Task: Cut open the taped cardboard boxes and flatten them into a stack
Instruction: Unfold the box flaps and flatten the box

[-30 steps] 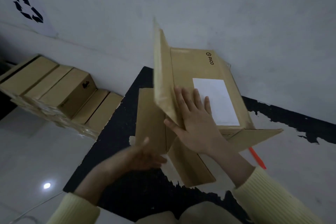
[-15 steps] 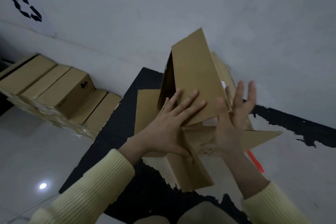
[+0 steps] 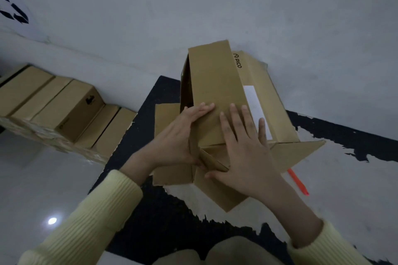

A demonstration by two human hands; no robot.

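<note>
Cardboard this thin should be light, stiff across its panels and ready to fold at the creases, so the half-collapsed box [image 3: 217, 84], lying on the black mat [image 3: 150, 221] near its far edge by the wall, is best pushed on broad panels close to the folds. It is plain brown, its flaps splayed and one panel tented up. The left hand [image 3: 178, 144] and right hand [image 3: 247, 157] press that panel with fingers laid flat, gripping nothing, beside a white label [image 3: 254, 103]

Plain grey wall [image 3: 215, 6] bears a black recycling mark [image 3: 15, 13] at upper left. Pale glossy floor [image 3: 32, 178] shows one lamp glare [image 3: 52, 221]. Black mat [image 3: 150, 221], edges torn.
</note>
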